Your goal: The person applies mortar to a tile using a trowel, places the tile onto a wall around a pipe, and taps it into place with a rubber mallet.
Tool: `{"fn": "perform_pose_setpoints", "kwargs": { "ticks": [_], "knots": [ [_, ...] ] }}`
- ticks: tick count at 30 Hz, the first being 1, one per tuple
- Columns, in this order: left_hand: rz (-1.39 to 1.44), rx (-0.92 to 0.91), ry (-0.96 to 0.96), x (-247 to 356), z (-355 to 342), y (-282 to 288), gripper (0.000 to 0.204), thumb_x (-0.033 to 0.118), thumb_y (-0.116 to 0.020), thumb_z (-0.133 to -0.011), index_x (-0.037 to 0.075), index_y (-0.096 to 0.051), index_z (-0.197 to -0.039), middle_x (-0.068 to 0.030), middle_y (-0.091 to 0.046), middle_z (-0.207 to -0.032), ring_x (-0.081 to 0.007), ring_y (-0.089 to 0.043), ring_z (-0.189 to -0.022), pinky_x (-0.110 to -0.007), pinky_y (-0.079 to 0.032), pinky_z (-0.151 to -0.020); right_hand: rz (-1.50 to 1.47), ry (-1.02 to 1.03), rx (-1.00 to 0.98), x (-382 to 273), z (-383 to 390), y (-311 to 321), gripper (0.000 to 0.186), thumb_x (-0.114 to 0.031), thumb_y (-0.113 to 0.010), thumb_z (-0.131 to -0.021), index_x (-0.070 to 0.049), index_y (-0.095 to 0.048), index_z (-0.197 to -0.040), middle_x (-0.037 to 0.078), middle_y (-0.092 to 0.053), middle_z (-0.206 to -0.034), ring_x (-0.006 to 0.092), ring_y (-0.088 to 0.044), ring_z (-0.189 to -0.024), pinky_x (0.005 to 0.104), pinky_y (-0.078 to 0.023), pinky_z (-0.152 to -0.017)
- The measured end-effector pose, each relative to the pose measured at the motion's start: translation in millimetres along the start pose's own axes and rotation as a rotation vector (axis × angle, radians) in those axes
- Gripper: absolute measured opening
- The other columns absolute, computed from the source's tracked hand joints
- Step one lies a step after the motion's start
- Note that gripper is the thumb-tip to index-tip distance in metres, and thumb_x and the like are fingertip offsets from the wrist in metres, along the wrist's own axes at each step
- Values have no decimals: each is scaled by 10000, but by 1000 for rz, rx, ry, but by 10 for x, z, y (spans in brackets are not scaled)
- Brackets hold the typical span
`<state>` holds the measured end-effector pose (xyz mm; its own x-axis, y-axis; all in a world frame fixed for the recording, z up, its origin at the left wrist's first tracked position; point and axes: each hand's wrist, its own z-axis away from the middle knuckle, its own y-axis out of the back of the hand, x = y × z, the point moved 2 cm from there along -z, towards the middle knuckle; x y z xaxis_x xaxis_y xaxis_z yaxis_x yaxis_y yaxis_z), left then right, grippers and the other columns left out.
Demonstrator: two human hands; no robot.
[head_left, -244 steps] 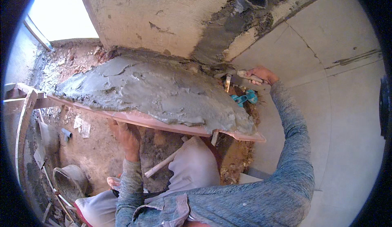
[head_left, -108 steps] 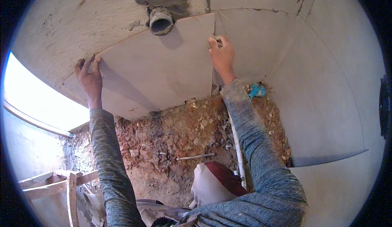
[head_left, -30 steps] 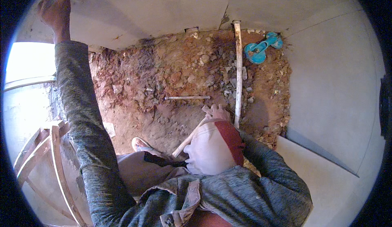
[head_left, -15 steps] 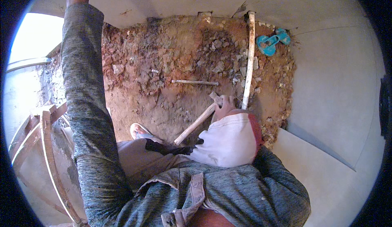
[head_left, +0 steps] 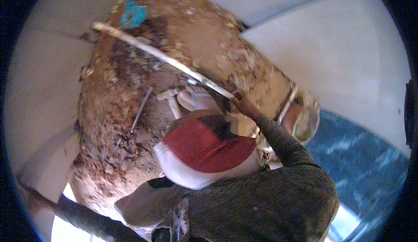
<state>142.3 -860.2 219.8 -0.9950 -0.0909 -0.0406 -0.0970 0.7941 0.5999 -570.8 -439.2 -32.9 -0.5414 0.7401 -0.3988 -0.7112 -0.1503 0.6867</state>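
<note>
Red-and-white trouser knee, bent, nearest; right hand, at the near end of a long whitish bar, grip too blurred to tell; bar slanting over rubble, far end beside a pale wall panel; hammer, just past the knee; thin rod, on the soil; left hand, outstretched at the panel, blurred, open or closed cannot be told; turquoise double-cup tool, farthest, near the bar's far end.

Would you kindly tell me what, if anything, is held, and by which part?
The right hand seemingly grips the long white bar by its near end, though blur obscures the grip. The left hand is too blurred to tell.
</note>
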Motion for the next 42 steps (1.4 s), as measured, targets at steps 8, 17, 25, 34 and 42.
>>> {"fn": "perform_pose_setpoints", "kwargs": {
  "ticks": [8, 17, 25, 34, 42],
  "knots": [
    [161, -30, -3, 455, 138, -116, 651, 349, -631, -772, 110, -477, -1358, -158, -390, -1422, -348, -275, -1347, -563, -159, -1103, 179, -670, 366, 1958, 1902, -511, 413, -326, -680, -822, -58, -591, -1124, 215, -675, -943, 393, -646, -917, 465, -503, -806],
    [187, -82, 12, 183, 155, -27, 693, 357, -633, -757, 76, -464, -1368, -189, -343, -1454, -375, -216, -1380, -591, -107, -1115, 158, -555, -206, 1797, 1891, -1346, 444, -335, -622, -880, -35, -551, -1199, 210, -642, -1041, 361, -624, -985, 443, -484, -869],
    [79, 105, 96, 98, -145, 1006, 731, 365, -634, -744, 45, -453, -1376, -216, -302, -1482, -399, -163, -1410, -616, -62, -1126, 144, 198, -77, -262, 75, -192, 473, -344, -570, -931, -14, -516, -1266, 204, -613, -1128, 333, -605, -1046, 423, -468, -924],
    [-272, 323, 253, 285, -7, 1674, 775, 374, -636, -730, 10, -441, -1386, -247, -256, -1514, -426, -104, -1443, -644, -10, -1139, 309, 1199, 175, -5223, 593, 147, 512, -325, -541, -976, 27, -462, -1339, 214, -537, -1301, 304, -546, -1173, 390, -444, -988],
    [-92, 125, 179, 211, 2, 1461, 923, 366, -708, -652, 28, -364, -1439, -253, -208, -1533, -414, -115, -1445, -609, -98, -1144, 81, 1680, -108, -7008, 1208, -1010, 595, -361, -624, -927, 56, -467, -1321, 227, -534, -1304, 306, -564, -1143, 380, -460, -947]
  ]
}}
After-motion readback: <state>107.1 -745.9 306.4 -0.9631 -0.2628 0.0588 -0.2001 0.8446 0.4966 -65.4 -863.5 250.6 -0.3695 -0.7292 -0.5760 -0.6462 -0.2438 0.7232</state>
